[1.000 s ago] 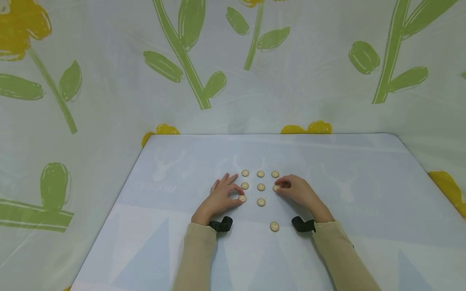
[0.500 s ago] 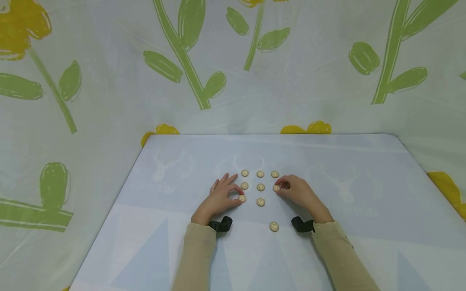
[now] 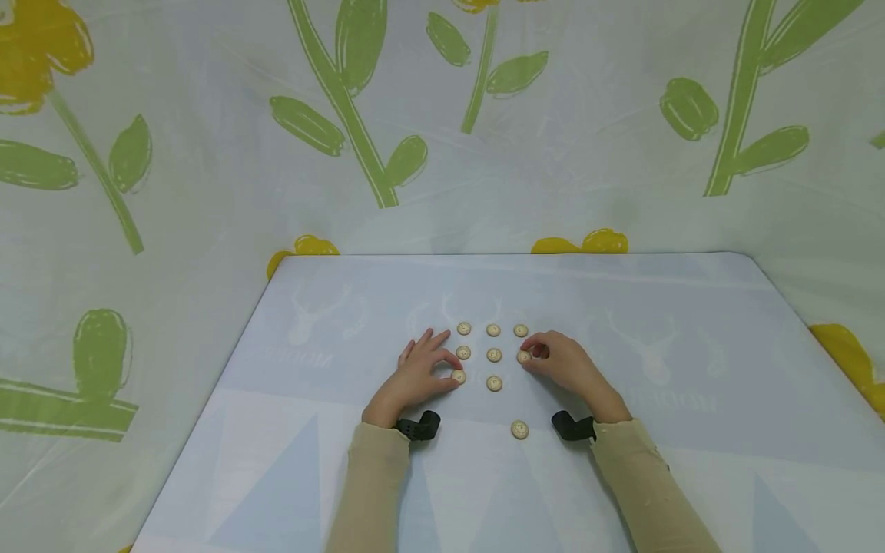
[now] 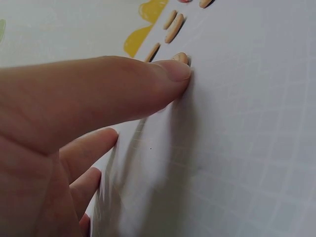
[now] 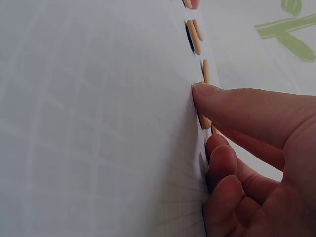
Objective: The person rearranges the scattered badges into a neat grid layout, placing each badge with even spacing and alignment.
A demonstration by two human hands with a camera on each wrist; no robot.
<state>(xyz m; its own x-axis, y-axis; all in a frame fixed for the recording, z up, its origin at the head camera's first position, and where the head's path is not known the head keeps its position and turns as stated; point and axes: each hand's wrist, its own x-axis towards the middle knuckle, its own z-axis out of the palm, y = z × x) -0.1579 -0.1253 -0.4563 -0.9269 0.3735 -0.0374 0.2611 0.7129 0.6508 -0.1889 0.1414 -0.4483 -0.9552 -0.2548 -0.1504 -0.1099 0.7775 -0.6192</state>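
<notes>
Several small round wooden discs with dark marks lie in rows on the table. My left hand (image 3: 415, 374) pinches the near-left disc (image 3: 459, 377) between thumb and index finger, its other fingers spread out behind. In the left wrist view the thumb covers most of that disc (image 4: 181, 57). At the right end of the second row, my right hand (image 3: 568, 362) holds another disc (image 3: 524, 357) by thumb and fingertips, the remaining fingers curled. Between the hands are a middle disc (image 3: 494, 355) and a nearer one (image 3: 494, 383).
Three discs form the far row, with its middle disc (image 3: 493, 330) in line with the column below. A lone disc (image 3: 519, 429) lies nearer, between the wrists. The pale patterned table (image 3: 276, 461) meets a flower-print cloth (image 3: 228, 153) at its back and sides.
</notes>
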